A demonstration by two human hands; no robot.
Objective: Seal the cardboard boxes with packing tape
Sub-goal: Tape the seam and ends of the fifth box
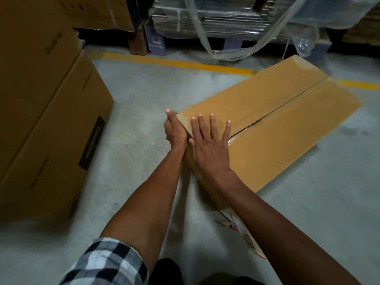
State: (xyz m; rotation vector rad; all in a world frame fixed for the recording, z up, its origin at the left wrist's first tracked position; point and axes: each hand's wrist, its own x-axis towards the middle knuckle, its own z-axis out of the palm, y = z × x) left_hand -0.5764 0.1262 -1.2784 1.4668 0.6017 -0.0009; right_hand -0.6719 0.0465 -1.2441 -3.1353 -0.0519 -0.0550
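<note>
Fingers [211, 124] splay on box [287, 112]; tape dispenser [244, 233] half-hidden.

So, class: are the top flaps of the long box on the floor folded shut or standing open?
Folded shut: the cardboard box flaps lie flat, meeting along the centre seam, right hand pressing on top.

Grey concrete floor [144, 103] crossed by a yellow painted line [185, 63]. At far side, a pallet stack of flattened cardboard sheets [226, 15] wrapped in clear plastic film [302, 41], loose film hanging down to floor. At bottom left, a checked sleeve [107, 262], black and white, rolled up above the elbow.
</note>
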